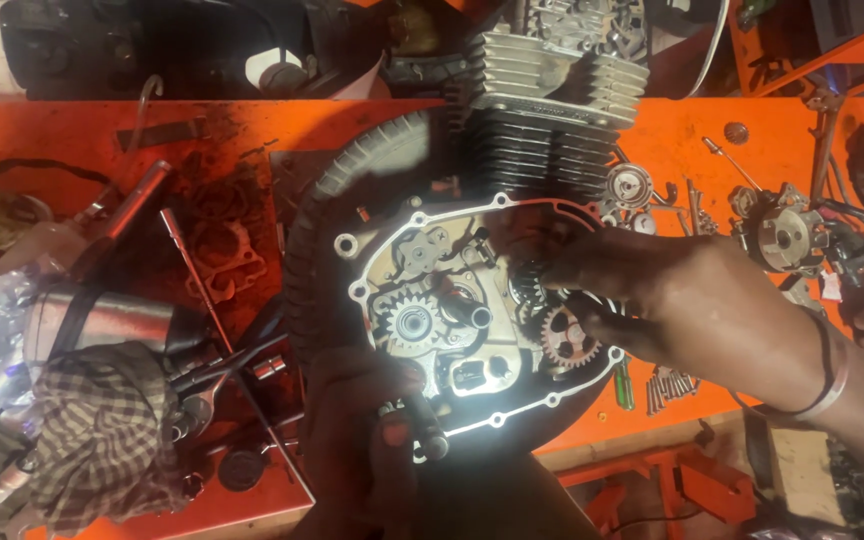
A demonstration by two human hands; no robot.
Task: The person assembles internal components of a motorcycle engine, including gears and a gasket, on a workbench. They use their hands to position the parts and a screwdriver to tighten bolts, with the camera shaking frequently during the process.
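Note:
An opened motorcycle engine case (452, 300) lies on a tyre (352, 180) on the orange workbench (672, 140), brightly lit, with gears inside. My right hand (672, 300) reaches in from the right; its fingers pinch a small dark gear (527, 275) just above a rust-coloured toothed gear (562, 340). My left hand (372, 440) comes up from the bottom edge and grips a dark rod-shaped tool (427, 425) against the case's lower rim. A silver toothed gear (412, 320) sits in the left part of the case. The finned cylinder block (552, 90) stands behind.
A checked cloth (102, 430), a metal cylinder (102, 320), wrenches and a long rod (197, 280) lie at left. Small engine parts, screws and a round stator-like part (787, 235) are scattered at right. A green-handled screwdriver (624, 385) lies near the front edge.

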